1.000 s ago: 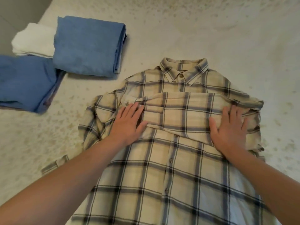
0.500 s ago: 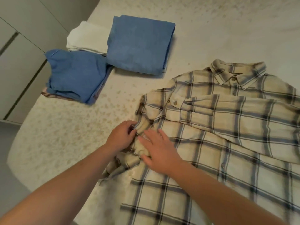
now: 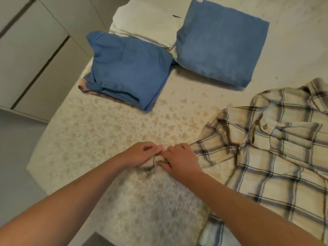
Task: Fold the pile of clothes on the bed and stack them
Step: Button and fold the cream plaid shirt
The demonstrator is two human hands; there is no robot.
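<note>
On the bed (image 3: 99, 139), a plaid shirt (image 3: 269, 157) lies spread at the right, collar toward the far right edge, buttoned front up, one sleeve already folded across the chest. Its other sleeve (image 3: 214, 150) stretches left from the body across the speckled cover, with the cuff end bunched under both hands. Left hand (image 3: 142, 154) sits at the cuff tip, fingers curled and pinching the fabric. Right hand (image 3: 181, 160) is just beside it, touching it at the fingertips, fingers bent down onto the sleeve and gripping a fold of cloth; a dark plaid edge shows between the two hands. Both forearms come in from the bottom of the frame, bare, the right one crossing over the shirt's lower hem area.

Far side of the bed holds the folded items. A blue garment (image 3: 129, 71) lies folded at the left, near the bed edge, resting on top of something pinkish that only peeks out along its near-left edge. A second blue fold (image 3: 221, 43) lies to its right, the two touching or nearly touching at one corner. A white fold (image 3: 147, 27) sits behind and between them, partly covered by both. All three are well apart from the shirt and hands.

Left of the bed, pale cabinet doors (image 3: 32, 54) with dark seams, and grey floor (image 3: 16, 157) below them. View is slightly motion-blurred.
</note>
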